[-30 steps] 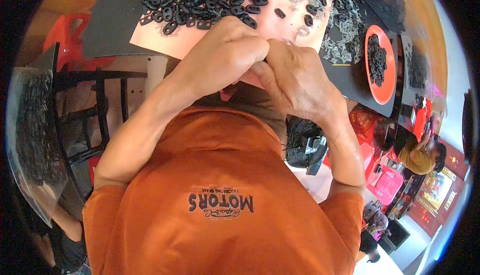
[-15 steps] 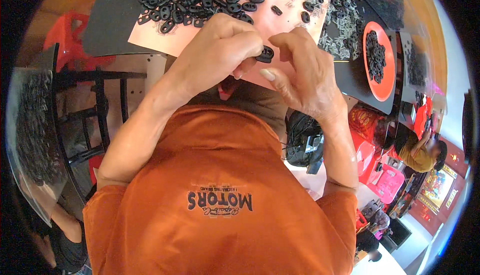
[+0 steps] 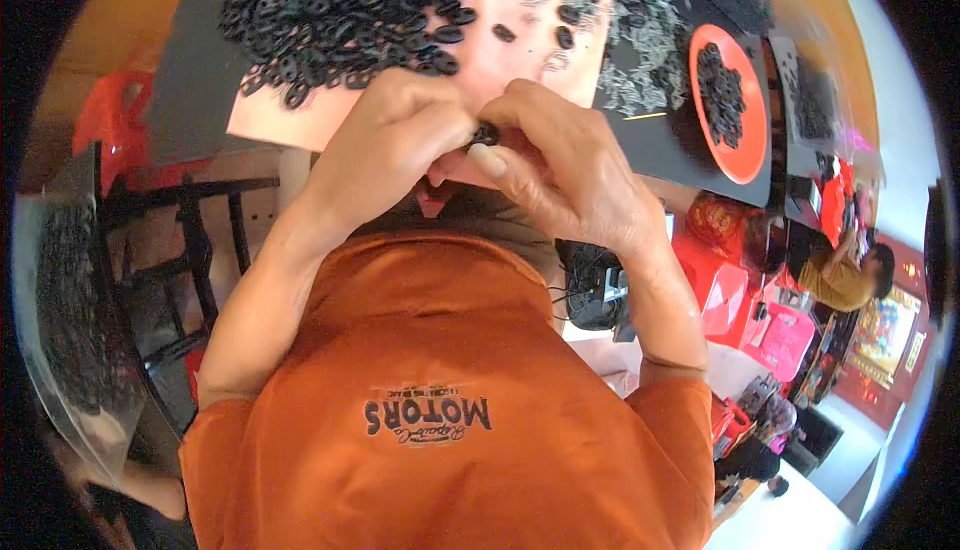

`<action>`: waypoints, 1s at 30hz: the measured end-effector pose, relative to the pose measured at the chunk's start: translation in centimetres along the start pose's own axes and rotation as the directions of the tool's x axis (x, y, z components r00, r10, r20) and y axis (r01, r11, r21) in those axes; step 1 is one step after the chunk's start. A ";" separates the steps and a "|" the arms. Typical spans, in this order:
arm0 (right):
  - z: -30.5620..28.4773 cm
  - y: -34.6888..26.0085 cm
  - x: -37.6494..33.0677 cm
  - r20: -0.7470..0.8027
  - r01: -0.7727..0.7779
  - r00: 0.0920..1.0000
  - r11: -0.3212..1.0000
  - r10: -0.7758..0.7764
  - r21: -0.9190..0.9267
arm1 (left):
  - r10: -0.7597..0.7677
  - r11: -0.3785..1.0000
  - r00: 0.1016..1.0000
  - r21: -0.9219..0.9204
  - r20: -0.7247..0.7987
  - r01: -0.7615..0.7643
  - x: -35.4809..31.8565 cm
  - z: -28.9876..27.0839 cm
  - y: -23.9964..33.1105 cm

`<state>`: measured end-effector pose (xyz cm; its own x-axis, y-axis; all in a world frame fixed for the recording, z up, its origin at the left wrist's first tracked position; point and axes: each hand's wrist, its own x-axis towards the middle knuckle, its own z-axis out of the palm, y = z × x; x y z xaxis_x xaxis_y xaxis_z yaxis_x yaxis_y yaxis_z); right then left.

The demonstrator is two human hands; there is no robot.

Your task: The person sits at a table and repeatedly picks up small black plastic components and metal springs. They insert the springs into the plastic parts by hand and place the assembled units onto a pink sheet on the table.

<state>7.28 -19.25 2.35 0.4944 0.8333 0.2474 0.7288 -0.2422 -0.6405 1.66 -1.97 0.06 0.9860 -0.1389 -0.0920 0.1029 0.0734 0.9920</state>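
Observation:
A black oval cord lock (image 3: 485, 134) is pinched between my two hands, just off the near edge of the table. My left hand (image 3: 385, 150) has its fingers curled round one side of it. From the other side, the thumb and index finger of my right hand (image 3: 570, 165) close on it. Most of the piece is hidden by my fingers. Beyond my hands lies a big heap of black two-hole cord lock pieces (image 3: 340, 25), spilling over a pale pink sheet (image 3: 275, 122). A few single black pieces (image 3: 504, 33) lie apart on that sheet.
Small silvery spring-like pieces (image 3: 640, 45) are scattered right of the sheet. Farther right, an orange-red oval dish (image 3: 750, 145) holds black parts. A red stool (image 3: 110, 120) and dark metal frame (image 3: 190, 240) stand at left. Another person (image 3: 840, 275) sits at far right.
My right thumb and index finger have come in from the right and closed on the cord lock. Both hands have shifted left and slightly nearer; the whole view has swung a little.

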 end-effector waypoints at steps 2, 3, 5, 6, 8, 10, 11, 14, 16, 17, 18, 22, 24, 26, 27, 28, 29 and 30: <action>0.3 0.4 -0.5 -0.035 -0.059 0.997 0.995 0.062 0.085 | 0.109 0.993 0.994 0.032 0.019 -0.109 0.0 0.0 -0.8; 0.4 0.6 -0.7 -0.037 -0.085 0.995 0.989 0.090 0.120 | 0.054 0.999 0.997 -0.001 0.054 -0.054 -0.2 0.1 -0.4; -0.3 0.3 -1.2 -0.057 -0.165 0.983 0.974 0.176 0.157 | 0.078 0.997 0.994 -0.021 0.070 -0.077 -0.1 0.2 -0.5; -1.3 0.0 -1.4 -0.158 -0.215 0.960 0.969 0.232 0.118 | 0.086 0.996 0.994 -0.028 0.067 -0.084 -0.2 0.0 -0.6; -3.8 -0.1 -2.4 -0.378 -0.441 0.797 0.882 0.471 0.169 | 0.058 0.998 0.995 -0.011 0.081 -0.057 -0.2 -0.3 -0.5; -7.2 2.1 -3.9 -0.536 -0.552 0.627 0.808 0.565 0.206 | 0.049 0.999 0.994 0.001 0.095 -0.049 -0.2 -0.5 -0.4; -8.5 3.6 -4.6 -0.594 -0.521 0.587 0.818 0.550 0.242 | 0.051 0.999 0.994 0.005 0.098 -0.052 -0.2 -0.5 -0.4; -12.6 7.1 -7.1 -0.605 -0.677 0.573 0.736 0.553 0.032 | 0.046 0.998 0.993 0.040 0.109 -0.050 -0.2 -0.7 -0.4; -14.0 9.3 -8.4 -0.595 -0.704 0.672 0.629 0.440 -0.330 | 0.028 0.997 0.993 0.067 0.118 -0.036 -0.3 -0.8 -0.4; -13.7 8.9 -8.0 -0.588 -0.685 0.687 0.651 0.427 -0.327 | 0.015 0.997 0.993 0.076 0.113 -0.024 -0.4 -1.0 -0.5; -13.1 8.1 -7.4 -0.580 -0.661 0.704 0.678 0.410 -0.322 | 0.002 0.996 0.995 0.090 0.104 -0.012 -0.4 -1.1 -0.5; -9.0 5.4 -3.3 -0.396 -0.370 0.897 0.821 0.195 -0.434 | 0.104 0.982 0.990 0.148 0.094 -0.118 -0.3 -1.0 -0.8; -6.6 4.2 -0.7 -0.250 -0.247 0.956 0.889 0.157 -0.386 | 0.101 0.983 0.992 0.148 0.079 -0.112 -0.4 -0.9 -0.8; -4.9 3.5 1.4 -0.101 -0.163 0.986 0.896 0.133 -0.412 | 0.125 0.987 0.991 0.097 0.043 -0.128 -0.5 -0.6 -0.7; -4.1 3.6 2.2 -0.068 -0.103 0.994 0.883 0.081 -0.458 | 0.136 0.988 0.990 0.073 0.026 -0.137 -0.5 -0.5 -0.7; -3.5 3.6 2.7 -0.056 -0.094 0.995 0.872 0.077 -0.481 | 0.142 0.986 0.989 0.086 0.025 -0.144 -0.5 -0.4 -0.8; -3.0 3.4 3.3 -0.042 -0.085 0.996 0.860 0.074 -0.504 | 0.149 0.984 0.989 0.097 0.024 -0.150 -0.5 -0.4 -0.9; -2.6 3.4 3.7 -0.028 -0.076 0.997 0.847 0.072 -0.526 | 0.155 0.982 0.988 0.108 0.023 -0.157 -0.4 -0.4 -0.9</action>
<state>12.81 -18.27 2.94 0.5589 0.7993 0.2208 0.8289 -0.5302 -0.1786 1.20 -1.54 -0.88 0.9867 -0.1491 0.0650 -0.0676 -0.0130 0.9976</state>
